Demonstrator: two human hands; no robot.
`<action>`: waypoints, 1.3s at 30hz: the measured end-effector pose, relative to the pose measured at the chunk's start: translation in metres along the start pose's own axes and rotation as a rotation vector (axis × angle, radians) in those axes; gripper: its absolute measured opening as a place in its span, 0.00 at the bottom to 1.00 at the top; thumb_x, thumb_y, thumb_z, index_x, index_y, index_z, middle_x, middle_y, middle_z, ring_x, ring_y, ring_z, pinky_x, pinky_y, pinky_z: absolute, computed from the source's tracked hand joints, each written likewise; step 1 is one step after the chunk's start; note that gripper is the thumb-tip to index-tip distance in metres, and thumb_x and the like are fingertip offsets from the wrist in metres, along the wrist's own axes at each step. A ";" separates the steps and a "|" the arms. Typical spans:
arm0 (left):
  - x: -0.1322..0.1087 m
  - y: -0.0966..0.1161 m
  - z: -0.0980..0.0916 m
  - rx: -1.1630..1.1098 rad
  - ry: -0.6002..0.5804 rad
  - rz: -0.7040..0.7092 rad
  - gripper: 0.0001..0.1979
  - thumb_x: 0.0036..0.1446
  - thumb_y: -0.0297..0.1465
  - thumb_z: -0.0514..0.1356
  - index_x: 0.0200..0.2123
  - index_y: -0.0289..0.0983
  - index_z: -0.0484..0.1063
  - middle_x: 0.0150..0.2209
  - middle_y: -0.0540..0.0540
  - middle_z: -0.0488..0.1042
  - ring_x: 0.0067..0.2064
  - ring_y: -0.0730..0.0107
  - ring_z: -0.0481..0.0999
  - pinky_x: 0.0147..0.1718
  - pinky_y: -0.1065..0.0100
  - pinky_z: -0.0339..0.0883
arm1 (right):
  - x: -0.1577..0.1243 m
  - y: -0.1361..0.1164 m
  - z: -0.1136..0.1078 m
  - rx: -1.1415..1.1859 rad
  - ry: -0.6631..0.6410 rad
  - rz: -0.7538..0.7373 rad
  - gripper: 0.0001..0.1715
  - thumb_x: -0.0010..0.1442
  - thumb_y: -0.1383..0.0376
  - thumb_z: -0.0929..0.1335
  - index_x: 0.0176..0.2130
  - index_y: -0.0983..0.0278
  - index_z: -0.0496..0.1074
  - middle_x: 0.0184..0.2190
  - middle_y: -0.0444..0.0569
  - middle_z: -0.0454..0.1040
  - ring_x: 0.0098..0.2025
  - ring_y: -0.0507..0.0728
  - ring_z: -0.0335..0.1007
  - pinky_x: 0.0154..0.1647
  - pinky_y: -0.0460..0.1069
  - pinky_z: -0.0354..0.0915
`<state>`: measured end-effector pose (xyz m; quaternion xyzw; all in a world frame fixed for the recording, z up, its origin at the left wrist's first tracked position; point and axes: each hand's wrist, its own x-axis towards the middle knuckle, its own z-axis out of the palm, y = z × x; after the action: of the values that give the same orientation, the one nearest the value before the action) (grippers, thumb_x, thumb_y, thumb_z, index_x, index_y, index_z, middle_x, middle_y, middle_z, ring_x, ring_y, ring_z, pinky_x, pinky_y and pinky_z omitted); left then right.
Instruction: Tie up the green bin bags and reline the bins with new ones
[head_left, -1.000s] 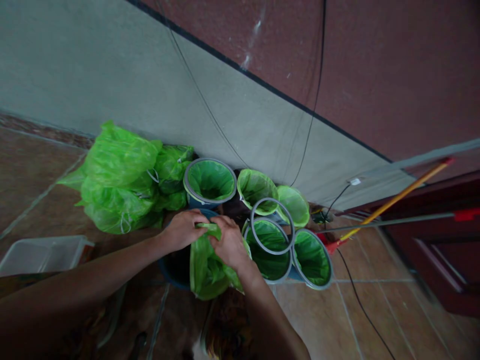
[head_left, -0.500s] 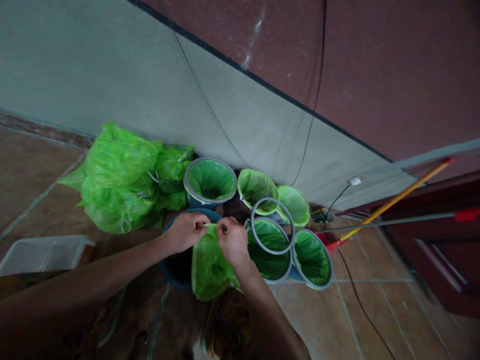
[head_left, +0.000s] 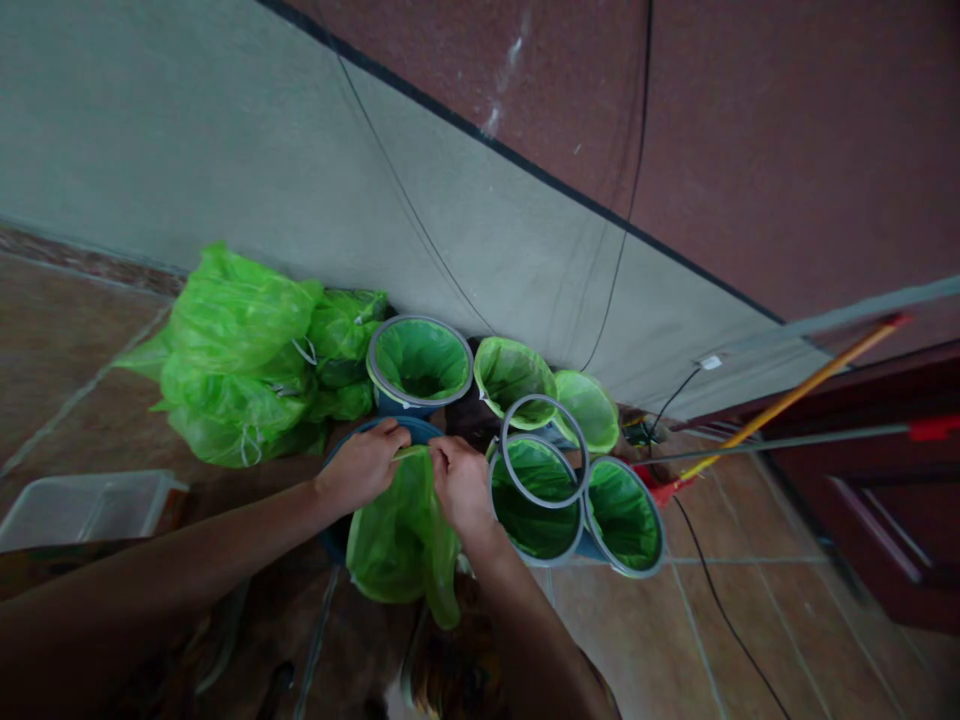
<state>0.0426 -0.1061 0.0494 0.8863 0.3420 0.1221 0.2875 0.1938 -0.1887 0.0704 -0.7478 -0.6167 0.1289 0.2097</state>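
My left hand (head_left: 367, 463) is closed on the edge of a thin green garbage bag (head_left: 397, 540). Close beside it, my right hand (head_left: 459, 482) pinches the same edge, and the bag hangs down between my forearms. Beneath the hands stands a blue trash can (head_left: 420, 430), mostly hidden by the bag and my arms. Right of my right hand is a trash can lined in green (head_left: 536, 535), with a loose grey ring (head_left: 510, 470) lying tilted over its top.
Another lined can (head_left: 373, 375) stands by the wall, and one more (head_left: 656, 500) at the right. Filled green bags (head_left: 232, 340) are heaped at the left, near a clear plastic container (head_left: 90, 505). A yellow-orange pole (head_left: 802, 390) slants at the right. A black cable (head_left: 720, 590) crosses the tiles.
The green bag has spread wider and swung left, and a fold of it now hangs lower on the right. Both hands still hold its edge; my left hand has shifted slightly left.
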 end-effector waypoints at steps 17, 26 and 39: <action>-0.002 0.005 -0.009 0.196 -0.170 -0.047 0.16 0.65 0.33 0.49 0.37 0.38 0.77 0.38 0.42 0.81 0.39 0.61 0.81 0.35 0.67 0.68 | -0.003 0.002 -0.014 -0.258 -0.134 0.064 0.33 0.57 0.65 0.71 0.61 0.61 0.66 0.54 0.54 0.73 0.57 0.65 0.62 0.56 0.57 0.59; -0.002 0.006 -0.009 0.208 -0.147 -0.056 0.15 0.65 0.33 0.49 0.35 0.37 0.76 0.36 0.42 0.82 0.39 0.62 0.81 0.36 0.68 0.69 | -0.003 0.005 -0.009 -0.277 -0.140 0.020 0.15 0.66 0.67 0.62 0.43 0.58 0.78 0.39 0.50 0.80 0.45 0.59 0.72 0.51 0.53 0.60; 0.002 -0.008 -0.020 0.363 -0.179 -0.211 0.15 0.61 0.26 0.50 0.38 0.33 0.77 0.40 0.34 0.81 0.41 0.51 0.81 0.36 0.61 0.68 | 0.003 0.017 -0.037 -0.336 -0.014 0.397 0.18 0.68 0.63 0.61 0.49 0.57 0.77 0.38 0.51 0.82 0.39 0.58 0.78 0.40 0.48 0.65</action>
<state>0.0318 -0.0919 0.0607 0.8902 0.4221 -0.0512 0.1637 0.2257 -0.1936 0.0949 -0.8777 -0.4719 0.0685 0.0487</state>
